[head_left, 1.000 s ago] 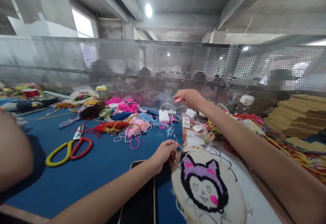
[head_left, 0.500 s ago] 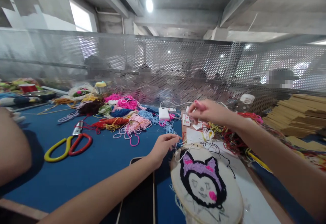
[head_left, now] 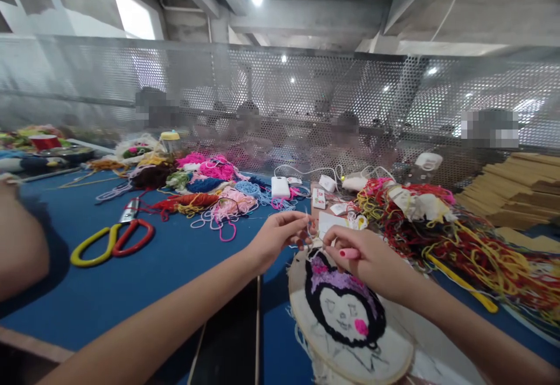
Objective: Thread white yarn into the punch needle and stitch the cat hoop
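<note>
Just beyond the top edge of an embroidery hoop, my two hands come close together. The hoop's white cloth bears a black and purple eared character with a pink cheek. My left hand pinches a strand of white yarn between thumb and fingertips. My right hand is curled over the hoop's upper edge, holding a pink-handled tool; its tip is hidden by the fingers, so its exact kind does not show. Loose white strands lie between the hands.
Large scissors with yellow and red handles lie on the blue table at left. Colourful yarn heaps sit behind them, and another tangle at right beside a yellow tool. A perforated metal screen stands behind. Another person's arm rests far left.
My right hand has come down and toward me, from above the white cards to the hoop's top edge beside my left hand. My left hand has shifted slightly up, still pinching.
</note>
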### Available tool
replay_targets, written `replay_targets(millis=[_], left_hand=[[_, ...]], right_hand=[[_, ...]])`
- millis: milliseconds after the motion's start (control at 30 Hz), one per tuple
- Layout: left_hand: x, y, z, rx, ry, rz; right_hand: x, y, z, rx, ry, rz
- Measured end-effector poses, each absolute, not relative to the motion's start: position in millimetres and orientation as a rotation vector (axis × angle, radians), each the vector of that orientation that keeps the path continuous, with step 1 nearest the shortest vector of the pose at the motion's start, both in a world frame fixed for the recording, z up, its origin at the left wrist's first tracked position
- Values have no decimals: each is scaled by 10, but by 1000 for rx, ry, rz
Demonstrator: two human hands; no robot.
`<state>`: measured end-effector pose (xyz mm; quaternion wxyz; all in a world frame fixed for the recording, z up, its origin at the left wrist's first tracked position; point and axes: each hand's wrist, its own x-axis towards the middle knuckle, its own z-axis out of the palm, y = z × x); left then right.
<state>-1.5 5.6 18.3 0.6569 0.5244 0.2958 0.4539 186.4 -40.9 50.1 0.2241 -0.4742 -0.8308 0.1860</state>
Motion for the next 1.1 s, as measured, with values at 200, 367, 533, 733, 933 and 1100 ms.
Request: replay_targets(millis=[200, 367, 533, 733, 933, 1100], left_hand=[[-17, 23, 218, 1213, 649, 984], [-14, 37, 192, 1189, 630, 981], [-11, 44, 176, 1162, 632, 994], [-10, 38, 205, 1171, 654, 1000], [10, 17, 192, 1215, 675, 984], [38, -27, 152, 1220, 662, 924]], right_hand=[[1927, -338, 494, -1287, -2254, 580], [1942, -312, 503, -1289, -2242, 635], [1965, -293, 487, -1277, -2270, 593], [2034, -241, 457, -1288, -2310, 439], [1960, -281, 463, -1276, -2259, 543], [1894, -318, 452, -1178, -2119, 769]])
